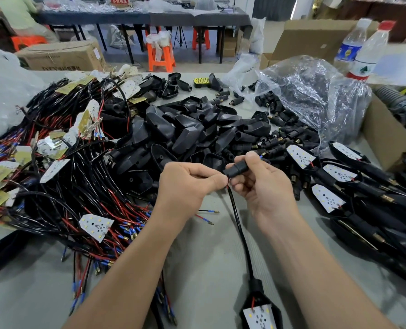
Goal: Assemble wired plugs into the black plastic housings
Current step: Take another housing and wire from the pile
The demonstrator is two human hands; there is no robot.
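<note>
We record both bare forearms entering from the lower edge and converging above the bench [209, 269]. The left hand [187, 184] is curled with its knuckles up, and its thumb and forefinger pinch the upper end of the thin black sheathed cable [234, 210]. The right hand [259, 186] faces it with the palm turned leftward, gripping the short black cylindrical plastic plug [238, 168] between the thumb on top and the forefinger beneath. The fingertips of the two hands almost meet. The remaining right fingers are loosely curled.
</note>
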